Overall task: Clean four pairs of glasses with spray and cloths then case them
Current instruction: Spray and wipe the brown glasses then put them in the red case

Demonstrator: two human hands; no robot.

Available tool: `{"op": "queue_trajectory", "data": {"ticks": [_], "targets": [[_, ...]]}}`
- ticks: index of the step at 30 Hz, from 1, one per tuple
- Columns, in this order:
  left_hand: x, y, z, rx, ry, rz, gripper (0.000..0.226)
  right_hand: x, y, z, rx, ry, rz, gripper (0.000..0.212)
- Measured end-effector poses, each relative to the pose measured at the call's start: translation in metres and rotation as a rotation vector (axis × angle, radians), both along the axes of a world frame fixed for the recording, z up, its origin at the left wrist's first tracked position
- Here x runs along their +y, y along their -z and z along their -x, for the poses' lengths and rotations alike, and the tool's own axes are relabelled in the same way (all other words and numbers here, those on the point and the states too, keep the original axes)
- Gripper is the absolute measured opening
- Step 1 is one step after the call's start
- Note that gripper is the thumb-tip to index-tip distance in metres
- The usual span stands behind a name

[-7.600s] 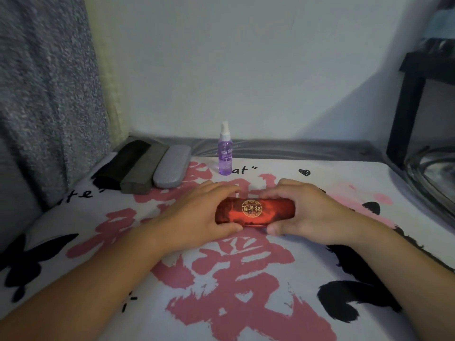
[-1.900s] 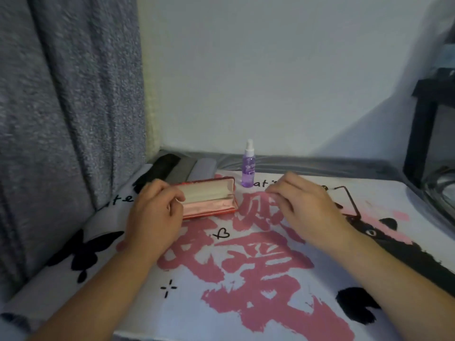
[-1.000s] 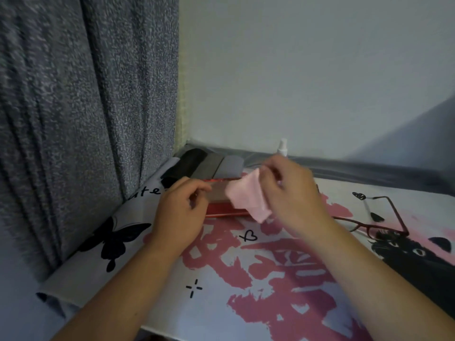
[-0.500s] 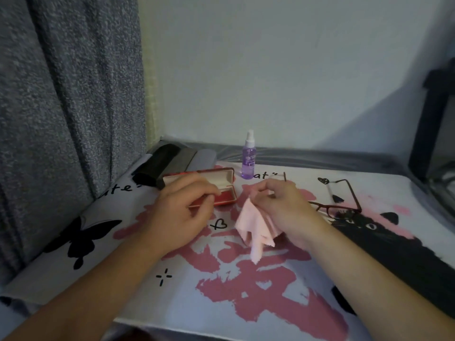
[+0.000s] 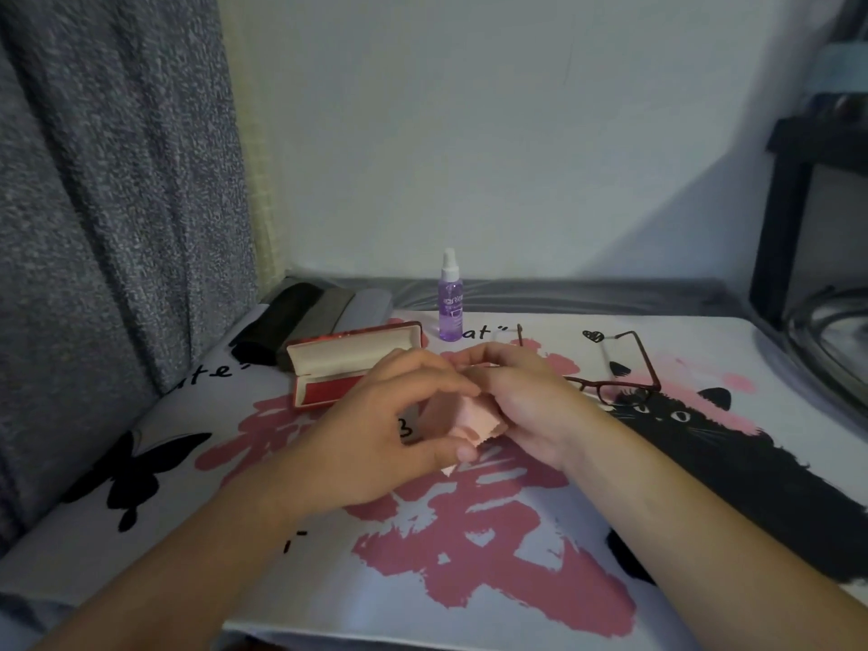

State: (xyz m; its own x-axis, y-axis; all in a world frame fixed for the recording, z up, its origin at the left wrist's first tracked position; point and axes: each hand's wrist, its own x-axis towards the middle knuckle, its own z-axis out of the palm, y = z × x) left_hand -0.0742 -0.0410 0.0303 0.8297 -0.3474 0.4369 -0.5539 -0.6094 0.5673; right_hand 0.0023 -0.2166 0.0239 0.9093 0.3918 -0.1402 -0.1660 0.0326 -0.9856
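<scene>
Glasses [image 5: 615, 368] lie unfolded on the mat at 3 o'clock of the hands, prep step: left hand [image 5: 371, 429] and right hand [image 5: 516, 397] both pinch the pink cloth [image 5: 469, 415]; next likely needs the spray bottle [image 5: 450, 298] at 12 o'clock.

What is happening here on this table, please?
A person holds a pink cleaning cloth between the left hand and right hand. The red glasses case lies open beside them, and the red-framed glasses rest unfolded on the mat. The purple spray bottle stands untouched behind.
</scene>
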Motion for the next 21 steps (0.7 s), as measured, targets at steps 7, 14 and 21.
{"op": "queue_trajectory", "data": {"ticks": [7,14,21], "targets": [[0.007,0.001,-0.004,-0.071,-0.005,-0.072,0.037,0.0,0.0,-0.002,0.017,-0.019,-0.033,0.012],[-0.004,0.001,-0.006,-0.068,0.0,0.026,0.017,-0.001,-0.001,0.001,0.02,-0.061,-0.015,0.014],[-0.004,-0.019,-0.002,0.124,-0.072,0.282,0.014,-0.002,-0.002,0.001,0.038,-0.127,-0.008,0.013]]}}
